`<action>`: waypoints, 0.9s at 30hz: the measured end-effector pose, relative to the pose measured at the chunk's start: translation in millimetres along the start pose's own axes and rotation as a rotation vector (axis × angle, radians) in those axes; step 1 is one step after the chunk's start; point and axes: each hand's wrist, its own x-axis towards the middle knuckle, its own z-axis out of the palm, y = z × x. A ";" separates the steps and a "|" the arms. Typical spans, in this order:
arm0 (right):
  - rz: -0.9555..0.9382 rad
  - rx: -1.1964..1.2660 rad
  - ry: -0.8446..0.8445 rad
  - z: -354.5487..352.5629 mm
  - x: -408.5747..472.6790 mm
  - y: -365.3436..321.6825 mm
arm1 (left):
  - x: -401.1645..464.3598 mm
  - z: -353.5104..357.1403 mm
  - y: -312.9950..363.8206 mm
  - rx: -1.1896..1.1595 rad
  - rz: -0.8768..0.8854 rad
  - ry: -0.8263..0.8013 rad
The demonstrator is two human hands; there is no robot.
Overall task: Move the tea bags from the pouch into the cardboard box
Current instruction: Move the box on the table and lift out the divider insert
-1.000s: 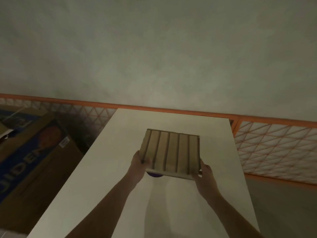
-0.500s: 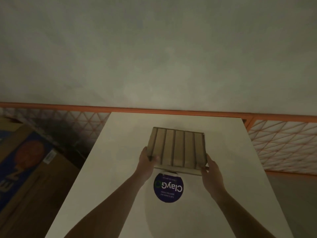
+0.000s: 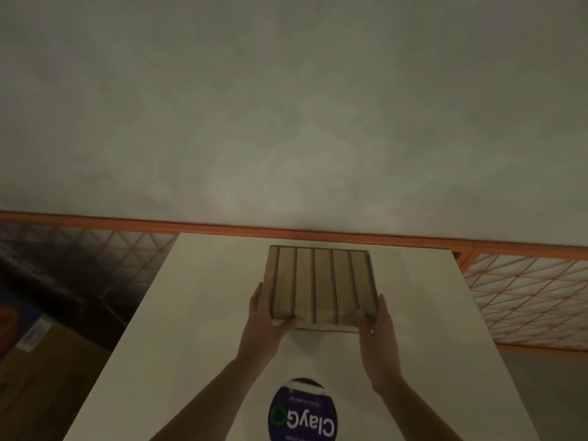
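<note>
on the smooth white table (image 3: 197, 313), both hands (image 3: 264, 316) (image 3: 378, 332) grip the square, ribbed cardboard box (image 3: 319, 286).

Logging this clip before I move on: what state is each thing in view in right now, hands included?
cardboard box: open-topped, divided into narrow slots, no tea bags visible inside, on the table near its far end.
left hand: grips the box's near left corner.
right hand: grips the box's near right corner.
round purple label: lies flat, print upside down to the camera.
white table: carries box and label.
</note>
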 end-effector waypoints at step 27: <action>0.068 -0.064 0.011 16.5 97.8 -23.5 | 101.9 5.9 14.9 0.133 -0.086 0.001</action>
